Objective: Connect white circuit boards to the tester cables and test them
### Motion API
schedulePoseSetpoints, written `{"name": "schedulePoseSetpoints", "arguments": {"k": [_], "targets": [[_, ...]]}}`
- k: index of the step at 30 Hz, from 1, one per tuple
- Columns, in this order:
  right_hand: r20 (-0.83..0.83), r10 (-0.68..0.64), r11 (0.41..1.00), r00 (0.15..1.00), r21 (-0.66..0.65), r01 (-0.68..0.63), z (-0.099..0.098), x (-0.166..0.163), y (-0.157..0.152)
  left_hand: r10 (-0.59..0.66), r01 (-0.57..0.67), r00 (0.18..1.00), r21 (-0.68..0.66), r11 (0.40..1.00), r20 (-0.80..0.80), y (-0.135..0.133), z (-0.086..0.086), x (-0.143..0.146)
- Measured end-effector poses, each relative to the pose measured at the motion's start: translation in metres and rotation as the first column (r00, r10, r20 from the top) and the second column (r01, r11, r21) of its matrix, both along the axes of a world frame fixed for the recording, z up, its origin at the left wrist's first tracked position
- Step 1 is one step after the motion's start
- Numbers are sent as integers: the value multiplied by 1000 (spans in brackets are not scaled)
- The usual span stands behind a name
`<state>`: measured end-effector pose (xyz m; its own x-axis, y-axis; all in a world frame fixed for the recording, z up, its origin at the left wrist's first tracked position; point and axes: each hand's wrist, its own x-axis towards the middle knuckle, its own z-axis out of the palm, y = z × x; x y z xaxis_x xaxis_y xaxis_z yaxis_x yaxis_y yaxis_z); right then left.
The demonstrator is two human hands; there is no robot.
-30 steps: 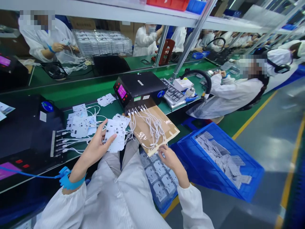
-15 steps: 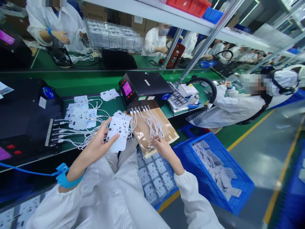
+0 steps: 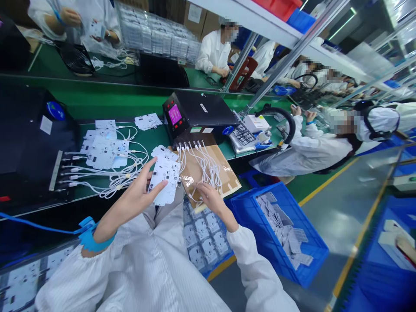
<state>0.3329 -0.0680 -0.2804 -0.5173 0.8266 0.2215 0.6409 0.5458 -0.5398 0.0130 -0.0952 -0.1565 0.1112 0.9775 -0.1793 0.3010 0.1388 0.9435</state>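
My left hand (image 3: 138, 197) grips a small stack of white circuit cards (image 3: 165, 175) above my lap, thumb on top. My right hand (image 3: 208, 197) rests on the brown cardboard sheet (image 3: 224, 167) at the bench edge, its fingers curled among the ends of several white cables (image 3: 203, 167); what they pinch is hidden. The cables run from a black tester box (image 3: 198, 115) with a pink screen. A blue wrist strap (image 3: 89, 236) circles my left wrist.
More white cards and cables (image 3: 104, 151) lie on the green bench (image 3: 107, 104) to the left, beside a black machine (image 3: 29, 147). A blue crate (image 3: 282, 229) of grey cards stands right of my knees; a tray of cards (image 3: 204, 234) lies under them. Co-workers sit around.
My right hand has moved from the cardboard's near corner up and left onto the cable ends. The left hand with the cards has barely shifted. The view has swung left and down.
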Motion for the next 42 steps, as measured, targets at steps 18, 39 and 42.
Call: {"name": "schedulePoseSetpoints", "arguments": {"k": [18, 39, 42], "targets": [[382, 258, 952, 887, 53, -300, -13, 22, -21, -40, 41, 998, 25, 999, -56, 6, -14, 12], [239, 117, 963, 964, 208, -169, 10, 6, -10, -119, 116, 993, 105, 988, 23, 47, -41, 25], [-44, -88, 990, 995, 103, 92, 23, 5, 2, -110, 104, 991, 73, 992, 79, 48, -39, 24]]}}
